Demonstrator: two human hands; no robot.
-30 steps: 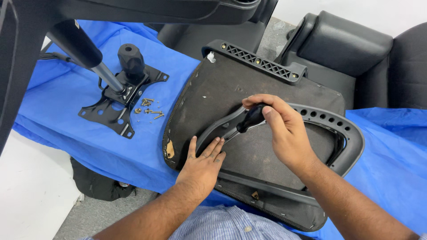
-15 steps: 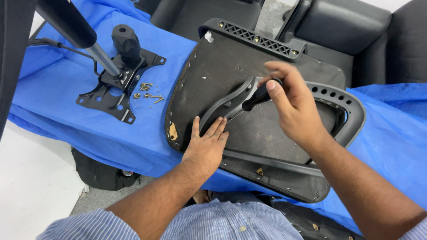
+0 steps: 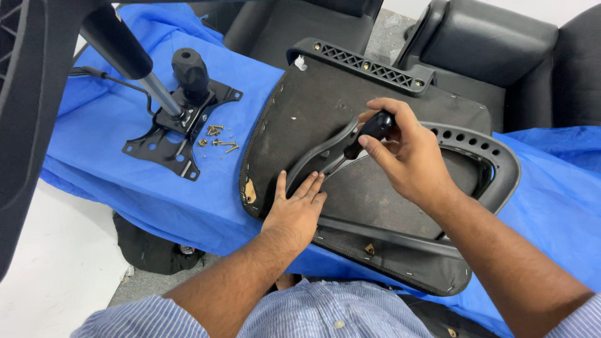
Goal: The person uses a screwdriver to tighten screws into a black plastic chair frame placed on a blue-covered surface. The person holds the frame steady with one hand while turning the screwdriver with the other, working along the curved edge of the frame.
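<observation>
The left hand (image 3: 297, 209) is laid flat and open on the upturned seat (image 3: 325, 112), fingers spread beside the curved armrest bracket (image 3: 316, 153), while the right hand (image 3: 407, 156) is closed round the black handle of a screwdriver (image 3: 369, 133), its tip angled down at the bracket just ahead of the left fingers. The seat is judged stiff, broad and fairly heavy, best taken by its edges; the screwdriver light and rigid, best gripped at its handle. Beyond the left hand, loose screws (image 3: 219, 138) and a black base plate (image 3: 175, 134) lie on the blue-covered table (image 3: 125, 188), with dark chairs (image 3: 488, 56) farthest off.
</observation>
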